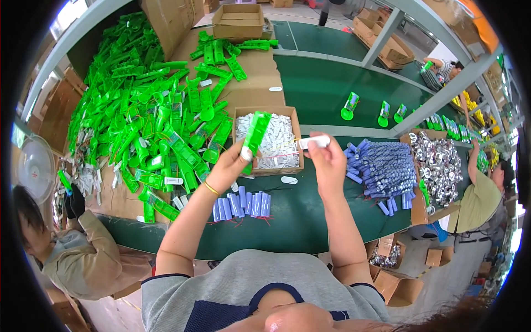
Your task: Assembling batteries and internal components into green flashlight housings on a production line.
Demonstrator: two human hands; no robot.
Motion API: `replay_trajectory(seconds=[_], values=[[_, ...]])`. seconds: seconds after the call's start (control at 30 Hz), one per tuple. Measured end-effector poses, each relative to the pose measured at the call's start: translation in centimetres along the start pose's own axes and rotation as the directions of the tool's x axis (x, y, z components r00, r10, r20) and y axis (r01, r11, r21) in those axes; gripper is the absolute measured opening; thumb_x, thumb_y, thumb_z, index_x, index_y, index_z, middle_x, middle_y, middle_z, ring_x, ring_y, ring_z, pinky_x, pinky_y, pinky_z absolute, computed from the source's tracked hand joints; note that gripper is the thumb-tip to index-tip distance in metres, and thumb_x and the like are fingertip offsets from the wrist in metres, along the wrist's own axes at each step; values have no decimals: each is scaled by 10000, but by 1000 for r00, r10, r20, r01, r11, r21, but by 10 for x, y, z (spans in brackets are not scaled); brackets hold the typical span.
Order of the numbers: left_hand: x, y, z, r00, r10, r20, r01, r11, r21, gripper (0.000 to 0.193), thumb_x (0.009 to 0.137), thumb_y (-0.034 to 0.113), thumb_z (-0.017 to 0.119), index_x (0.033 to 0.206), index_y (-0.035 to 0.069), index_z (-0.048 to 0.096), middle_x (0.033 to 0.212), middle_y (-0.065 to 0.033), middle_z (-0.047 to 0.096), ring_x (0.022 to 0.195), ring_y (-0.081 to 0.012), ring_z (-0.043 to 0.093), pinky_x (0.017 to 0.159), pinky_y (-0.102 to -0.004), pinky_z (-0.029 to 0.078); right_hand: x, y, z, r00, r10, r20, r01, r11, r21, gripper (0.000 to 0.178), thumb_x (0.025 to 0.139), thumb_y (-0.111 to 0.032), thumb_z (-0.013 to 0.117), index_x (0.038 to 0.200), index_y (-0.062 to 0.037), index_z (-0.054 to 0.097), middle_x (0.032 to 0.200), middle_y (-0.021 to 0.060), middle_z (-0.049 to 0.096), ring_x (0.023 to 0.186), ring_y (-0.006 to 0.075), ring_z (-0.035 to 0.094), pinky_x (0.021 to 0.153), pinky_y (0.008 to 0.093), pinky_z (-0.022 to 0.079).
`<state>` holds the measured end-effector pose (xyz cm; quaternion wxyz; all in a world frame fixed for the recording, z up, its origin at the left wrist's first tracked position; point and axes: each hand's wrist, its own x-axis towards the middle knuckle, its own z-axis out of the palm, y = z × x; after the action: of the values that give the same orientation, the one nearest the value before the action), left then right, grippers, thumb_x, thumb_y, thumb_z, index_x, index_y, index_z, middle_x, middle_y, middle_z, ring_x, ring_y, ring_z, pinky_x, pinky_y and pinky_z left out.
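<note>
My left hand is closed around a bright green plastic casing, long and narrow, held upright at a tilt over the near left of a cardboard box. My right hand pinches a small white oblong piece by the box's right side. Thin red and yellow wires seem to run near that piece, but where they end is hard to make out. Many small white strips fill the box. Just below it a loose white oval piece lies on the green table.
Green casings heap up on the left. Blue cylindrical cells stand in front of me; more are stacked at right beside a box of shiny metal parts. Finished-looking green units stand on the belt. Co-workers sit left and right.
</note>
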<state>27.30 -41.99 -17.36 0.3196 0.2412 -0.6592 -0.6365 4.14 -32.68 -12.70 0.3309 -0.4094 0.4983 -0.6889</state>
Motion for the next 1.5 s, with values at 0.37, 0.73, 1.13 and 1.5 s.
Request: replay_trajectory(seconds=[0.37, 0.73, 1.13, 1.5], values=[[-11, -3, 57, 976, 47, -211, 76, 839, 538, 553, 970, 165, 540, 1447, -42, 353, 1234, -304, 577, 983, -401, 649, 881, -415, 509, 13, 17, 13, 868, -351, 352, 481, 411, -775, 249, 834, -22, 666, 1084, -23, 674, 918, 112, 584, 810, 291, 633, 683, 393, 526], [-1, 1, 65, 969, -173, -175, 234, 869, 436, 531, 979, 204, 523, 1458, 27, 381, 1007, -226, 638, 803, -335, 659, 698, -402, 529, 16, 25, 11, 972, -21, 235, 94, 949, -302, 321, 864, 53, 584, 1182, 33, 621, 1045, 142, 582, 865, 250, 650, 709, 337, 552], [-7, -2, 65, 999, -30, 21, 32, 995, -92, 657, 1059, 328, 403, 1577, 71, 90, 997, -137, 599, 793, -192, 584, 728, -315, 500, -1, 40, 7, 852, 357, 382, -499, 774, 389, 198, 899, 10, 577, 1079, 26, 659, 923, 83, 685, 809, 155, 666, 703, 289, 554], [-12, -22, 72, 991, 52, -125, -6, 938, 348, 676, 920, 68, 521, 1499, -80, 205, 1283, -274, 543, 1181, -355, 568, 1007, -375, 430, -27, 28, 27, 966, 230, 118, -198, 951, -236, 595, 879, -72, 686, 1417, 10, 443, 917, 3, 605, 799, 45, 553, 666, 206, 426]])
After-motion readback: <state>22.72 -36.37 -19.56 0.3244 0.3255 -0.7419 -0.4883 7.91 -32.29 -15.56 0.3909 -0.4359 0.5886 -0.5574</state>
